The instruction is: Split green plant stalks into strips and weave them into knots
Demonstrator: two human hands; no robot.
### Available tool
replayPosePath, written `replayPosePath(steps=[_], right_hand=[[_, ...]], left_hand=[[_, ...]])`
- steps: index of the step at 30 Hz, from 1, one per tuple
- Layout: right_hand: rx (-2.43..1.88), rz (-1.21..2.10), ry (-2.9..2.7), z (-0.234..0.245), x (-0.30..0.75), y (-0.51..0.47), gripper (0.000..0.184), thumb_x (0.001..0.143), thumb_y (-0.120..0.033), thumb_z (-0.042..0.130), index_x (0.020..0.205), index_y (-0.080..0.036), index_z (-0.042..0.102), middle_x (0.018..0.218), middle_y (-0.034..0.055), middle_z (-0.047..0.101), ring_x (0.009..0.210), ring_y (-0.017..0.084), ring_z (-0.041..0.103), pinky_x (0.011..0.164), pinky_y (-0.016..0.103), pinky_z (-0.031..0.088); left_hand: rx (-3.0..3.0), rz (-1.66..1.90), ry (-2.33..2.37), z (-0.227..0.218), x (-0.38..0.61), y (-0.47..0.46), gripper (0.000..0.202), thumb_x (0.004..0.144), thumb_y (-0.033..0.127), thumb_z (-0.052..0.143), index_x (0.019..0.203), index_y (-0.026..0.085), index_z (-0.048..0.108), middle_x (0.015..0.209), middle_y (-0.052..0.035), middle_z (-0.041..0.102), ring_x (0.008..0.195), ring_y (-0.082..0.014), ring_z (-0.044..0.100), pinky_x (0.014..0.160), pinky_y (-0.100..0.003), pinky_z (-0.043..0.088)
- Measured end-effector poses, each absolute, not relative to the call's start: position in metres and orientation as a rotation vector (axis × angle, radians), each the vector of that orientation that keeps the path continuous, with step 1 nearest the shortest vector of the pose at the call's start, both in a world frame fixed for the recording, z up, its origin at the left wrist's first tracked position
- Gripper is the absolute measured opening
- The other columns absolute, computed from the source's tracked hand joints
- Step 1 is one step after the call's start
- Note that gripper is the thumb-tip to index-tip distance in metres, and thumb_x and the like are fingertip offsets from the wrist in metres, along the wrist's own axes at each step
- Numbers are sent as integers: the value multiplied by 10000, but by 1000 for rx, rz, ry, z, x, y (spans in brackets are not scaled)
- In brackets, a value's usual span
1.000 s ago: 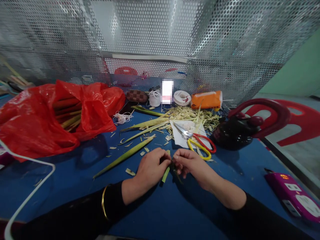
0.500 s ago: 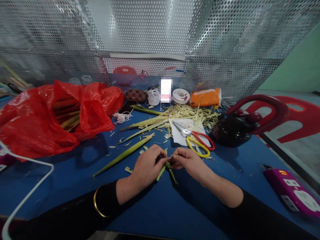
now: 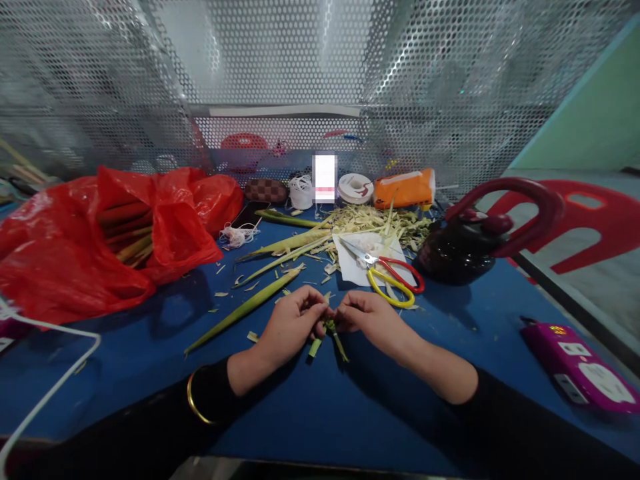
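Note:
My left hand (image 3: pixel 293 323) and my right hand (image 3: pixel 377 321) meet over the middle of the blue table, fingers pinched close together. Between the fingertips is a small knotted piece of green leaf strips (image 3: pixel 339 346), its loose ends hanging toward me. The fingers cover much of the knot. Just beyond my right hand lie scissors (image 3: pixel 391 288) with one red and one yellow handle, partly on a sheet of white paper (image 3: pixel 351 270). A long green pointed stalk (image 3: pixel 245 308) rests to the left of my left hand.
Shredded pale strips (image 3: pixel 400 223) heap up behind the paper. A red plastic bag (image 3: pixel 50 240) of stalks stands left, and a dark kettle-shaped pot (image 3: pixel 453 257) right. A purple power strip (image 3: pixel 575 367) lies near the right edge. A white cable (image 3: pixel 50 393) crosses the left side.
The view has shifted slightly, so most things sit a little further left. My fingertips have changed position slightly around the green knotted strips, both hands still pinching.

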State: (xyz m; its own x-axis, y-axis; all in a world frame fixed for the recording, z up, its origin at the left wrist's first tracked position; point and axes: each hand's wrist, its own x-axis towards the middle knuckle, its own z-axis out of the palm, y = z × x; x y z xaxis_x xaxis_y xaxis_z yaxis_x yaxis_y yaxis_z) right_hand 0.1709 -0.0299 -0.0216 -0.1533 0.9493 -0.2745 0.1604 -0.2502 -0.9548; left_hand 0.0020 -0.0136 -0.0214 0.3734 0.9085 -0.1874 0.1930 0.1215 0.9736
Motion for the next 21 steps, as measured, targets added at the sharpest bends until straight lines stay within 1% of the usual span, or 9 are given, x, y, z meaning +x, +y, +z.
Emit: replayPosePath(steps=[2, 5, 9, 12, 13, 18, 21], right_hand=[[-1421, 1456, -1330, -23, 171, -30, 135, 755, -238, 556, 628, -208, 521, 622, -21, 593, 616, 146, 621, 606, 259, 456], [-1424, 1436, -1368, -24, 172, -30, 133, 760, -250, 549, 636, -209, 524, 632, -13, 598, 626, 152, 621, 612, 266, 460], [-1430, 1442, -1403, -25, 174, -30, 140, 777, -259, 536, 648, -211, 511, 634, -14, 590, 635, 151, 617, 627, 269, 465], [-1407, 1417, -1500, -25, 175, -31, 170, 810, -284, 527, 657, -212, 512, 657, -2, 603, 645, 154, 607, 630, 275, 467], [-1407, 1381, -1550, -24, 176, -32, 182, 823, -291, 521, 659, -213, 514, 651, -3, 597, 637, 154, 598, 619, 274, 461], [-1495, 1122, -1736, -17, 179, -33, 205, 860, -291, 512, 667, -225, 510, 536, -46, 497, 491, 125, 499, 510, 255, 371], [-1475, 1234, -1677, -13, 177, -34, 211, 867, -315, 510, 680, -220, 523, 473, -64, 468, 419, 106, 454, 463, 243, 330]], left_hand=[[1306, 717, 1109, -21, 3, -12, 135, 803, 298, 589, 793, 177, 530, 599, 29, 610, 468, -90, 549, 460, -191, 410], [1247, 694, 1160, -17, 6, -11, 98, 804, 249, 585, 774, 166, 540, 539, 35, 586, 455, -82, 539, 450, -173, 398], [1181, 648, 1183, -8, 9, -7, 61, 790, 172, 587, 747, 149, 551, 640, 13, 638, 436, -53, 523, 419, -154, 368], [1192, 558, 1202, -3, 12, -3, 79, 791, 128, 582, 717, 137, 557, 608, 28, 623, 386, -24, 454, 387, -135, 316], [1194, 522, 1201, -3, 13, -2, 85, 793, 117, 577, 711, 134, 559, 597, 31, 619, 383, -23, 452, 385, -134, 312], [1165, 434, 1164, -5, 14, 4, 89, 785, 107, 593, 697, 122, 590, 630, -6, 663, 452, -62, 571, 468, -175, 429], [1171, 428, 1172, -6, 12, 5, 73, 767, 118, 615, 694, 116, 621, 632, -25, 679, 465, -73, 586, 479, -183, 438]])
